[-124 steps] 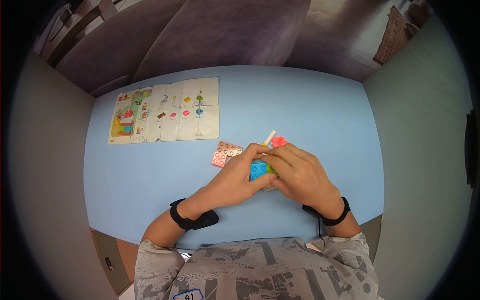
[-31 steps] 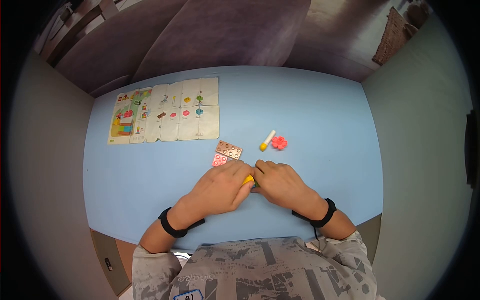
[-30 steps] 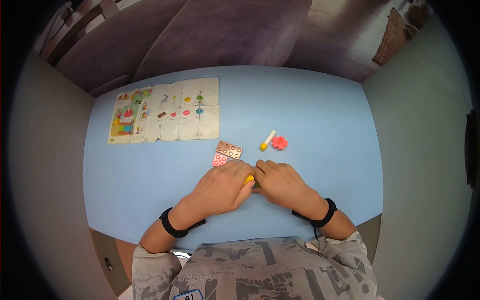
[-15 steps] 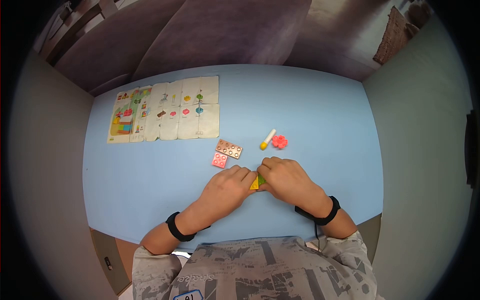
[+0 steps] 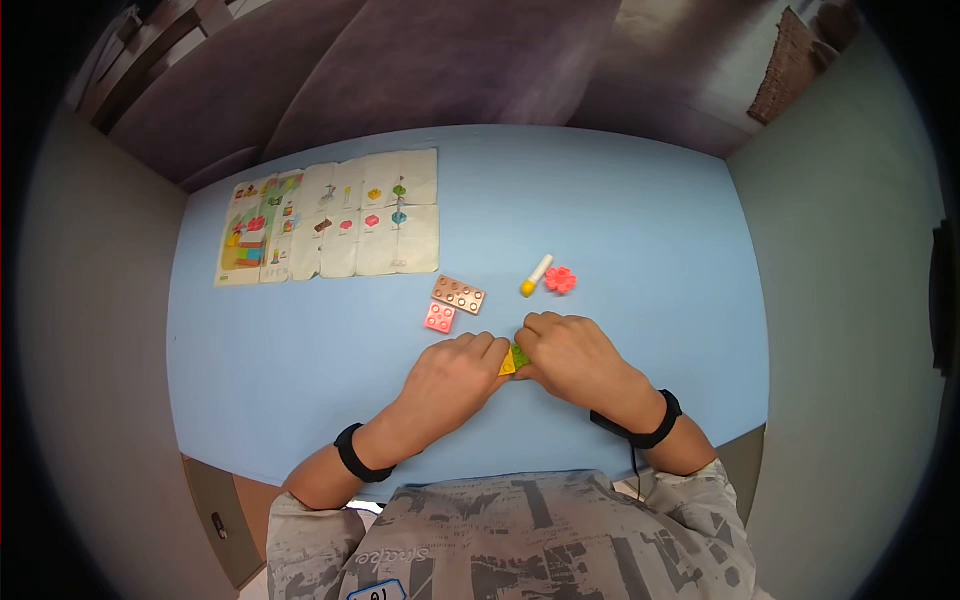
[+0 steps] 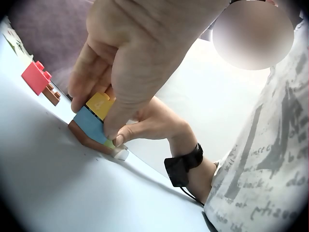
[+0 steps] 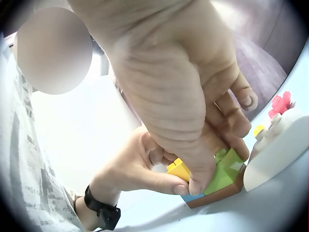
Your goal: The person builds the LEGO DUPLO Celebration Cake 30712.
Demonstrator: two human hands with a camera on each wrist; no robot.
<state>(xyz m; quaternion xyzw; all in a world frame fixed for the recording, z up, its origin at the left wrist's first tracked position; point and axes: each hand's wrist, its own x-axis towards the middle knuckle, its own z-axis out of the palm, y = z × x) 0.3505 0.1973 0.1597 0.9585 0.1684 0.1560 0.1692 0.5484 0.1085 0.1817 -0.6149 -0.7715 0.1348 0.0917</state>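
1. Nearest, a person's grey patterned shirt (image 5: pixel 530 530) is filling 6 o'clock, measured around the bricks in the head view; a left wristband (image 5: pixel 362 452) is showing at 8 o'clock and a right wristband (image 5: pixel 656 422) near 4.
2. The block stack (image 5: pixel 508 366) is sitting between both hands, above the table's near edge: a blue brick (image 6: pixel 89 124) and a green brick (image 7: pixel 225 174) are lying side by side over a brown base (image 6: pixel 87 139), with a yellow brick (image 6: pixel 99 104) topping the blue.
3. At 9 o'clock, the left hand (image 5: pixel 448 376) is pinching the blue and yellow end, thumb on the near face, fingers behind.
4. At 3 o'clock, the right hand (image 5: pixel 580 362) is pinching the green end the same way.
5. A white piece (image 7: pixel 277 150) is lying beside the base; whether it is joining it, I cannot tell.
6. Farther out, a pink brick (image 5: pixel 439 318) is lying at 10 o'clock, a brown brick (image 5: pixel 459 294) beyond it at 11.
7. A white-and-yellow tube (image 5: pixel 537 274) is pointing away just past 12, a coral flower (image 5: pixel 561 280) beside it at 1.
8. Farthest on the blue table (image 5: pixel 620 220), a creased instruction sheet (image 5: pixel 335 262) is spreading toward 10.
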